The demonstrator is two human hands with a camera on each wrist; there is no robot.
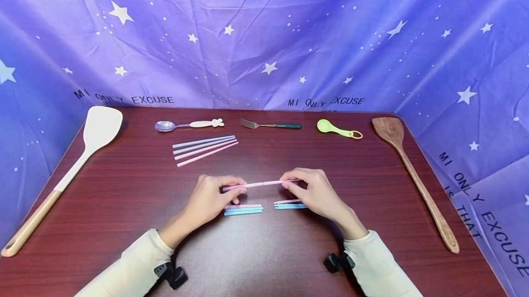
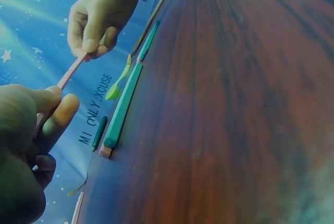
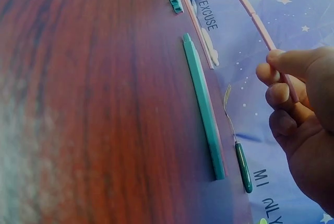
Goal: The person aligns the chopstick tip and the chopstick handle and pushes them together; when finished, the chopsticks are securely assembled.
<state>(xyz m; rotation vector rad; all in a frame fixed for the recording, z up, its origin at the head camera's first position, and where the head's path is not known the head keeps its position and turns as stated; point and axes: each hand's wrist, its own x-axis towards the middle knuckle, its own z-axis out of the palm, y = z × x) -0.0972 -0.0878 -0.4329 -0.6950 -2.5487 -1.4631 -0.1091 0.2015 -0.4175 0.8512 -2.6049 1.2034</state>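
Over the middle of the table, my left hand point(image 1: 210, 199) pinches one pink chopstick half point(image 1: 254, 185) between thumb and fingers. My right hand point(image 1: 317, 192) pinches another pink chopstick half point(image 1: 272, 182). The two halves meet end to end in a line, and a seam shows between them in the right wrist view. Below my left hand lie short blue and pink chopstick halves point(image 1: 244, 212). A similar bunch of halves point(image 1: 289, 206) lies under my right hand, partly hidden by it; one blue half point(image 3: 201, 104) has a narrow stepped end.
Full-length blue and pink chopsticks point(image 1: 204, 152) lie behind my left hand. Along the back are a spoon point(image 1: 202, 124), a fork point(image 1: 285, 126) and a green measuring spoon point(image 1: 330, 127). A white spatula point(image 1: 101, 127) lies far left, a wooden spatula point(image 1: 407, 164) far right. Starry cloth point(image 1: 248, 35) hangs around.
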